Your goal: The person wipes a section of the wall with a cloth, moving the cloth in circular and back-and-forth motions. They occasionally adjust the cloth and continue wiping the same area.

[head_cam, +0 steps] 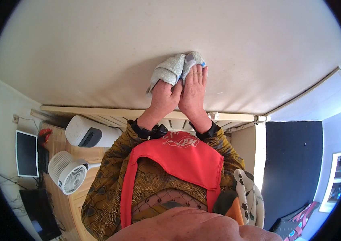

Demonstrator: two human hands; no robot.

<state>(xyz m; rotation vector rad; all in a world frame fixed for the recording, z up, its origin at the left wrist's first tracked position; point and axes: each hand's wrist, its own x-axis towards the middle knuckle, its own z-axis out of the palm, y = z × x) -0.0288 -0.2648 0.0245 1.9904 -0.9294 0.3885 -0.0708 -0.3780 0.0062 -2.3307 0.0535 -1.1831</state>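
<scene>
A folded light-grey terry cloth (170,67) with small blue patches lies pressed against the pale wall (98,54). My left hand (163,96) has its fingers tucked into the cloth's left part, which covers them. Beside it, my right hand (193,87) lies flat with its fingers stretched over the cloth's right part, pressing it to the wall. The two hands touch near the thumbs. Both wrists are just above the top edge of a cream radiator (233,116) and wear black bands.
The radiator runs along the wall in front of my body, with a valve and pipe (261,119) at its right end. To the left stand a white appliance (83,132), a white fan (68,173) and dark screens (27,153). A window reveal (312,99) is at right.
</scene>
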